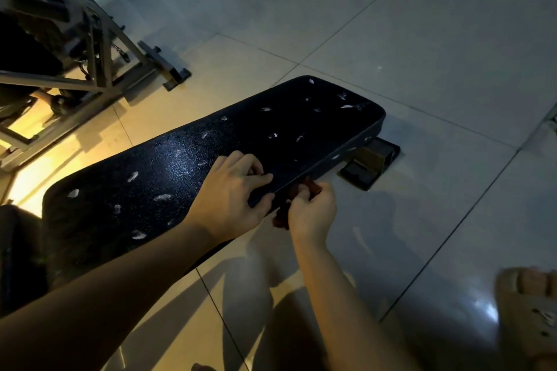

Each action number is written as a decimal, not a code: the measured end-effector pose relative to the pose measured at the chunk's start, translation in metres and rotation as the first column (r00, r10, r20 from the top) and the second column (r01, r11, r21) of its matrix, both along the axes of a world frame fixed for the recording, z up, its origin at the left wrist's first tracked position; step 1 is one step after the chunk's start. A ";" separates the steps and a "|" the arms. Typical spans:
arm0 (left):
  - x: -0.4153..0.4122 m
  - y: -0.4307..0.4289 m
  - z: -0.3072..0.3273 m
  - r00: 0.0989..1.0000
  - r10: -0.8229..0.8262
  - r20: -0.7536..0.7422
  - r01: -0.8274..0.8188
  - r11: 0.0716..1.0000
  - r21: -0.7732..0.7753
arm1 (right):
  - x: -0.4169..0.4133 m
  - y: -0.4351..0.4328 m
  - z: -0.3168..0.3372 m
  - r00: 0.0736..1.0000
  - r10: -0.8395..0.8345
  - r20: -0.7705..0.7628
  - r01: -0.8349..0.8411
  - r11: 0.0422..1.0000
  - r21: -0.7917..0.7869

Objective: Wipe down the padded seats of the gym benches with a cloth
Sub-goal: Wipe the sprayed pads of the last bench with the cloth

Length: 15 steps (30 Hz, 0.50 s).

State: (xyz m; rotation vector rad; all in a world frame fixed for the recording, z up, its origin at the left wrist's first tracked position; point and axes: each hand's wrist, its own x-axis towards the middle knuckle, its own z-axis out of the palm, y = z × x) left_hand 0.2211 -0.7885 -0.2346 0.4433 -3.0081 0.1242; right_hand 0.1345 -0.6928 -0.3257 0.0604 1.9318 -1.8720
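Trouble is the cloth (310, 186), wadded and pinched in the right hand (312, 209) at the side edge of the seat (271, 129), left hand (232, 193) gripping that edge. Small wad probably skips spots or snags the torn patches (132, 176).

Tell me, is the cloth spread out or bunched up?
Bunched up: the right hand grips the cloth, crumpled at the bench pad edge.
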 end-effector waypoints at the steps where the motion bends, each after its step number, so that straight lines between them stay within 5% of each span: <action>1: 0.000 0.000 -0.001 1.000 0.000 -0.003 0.000 1.000 -0.005 | -0.006 -0.001 -0.004 1.000 -0.006 0.024 0.006 1.000 0.026; 15: 0.001 0.000 -0.001 1.000 0.001 -0.018 -0.001 1.000 -0.001 | 0.011 0.000 0.003 1.000 0.025 0.000 -0.025 0.999 -0.028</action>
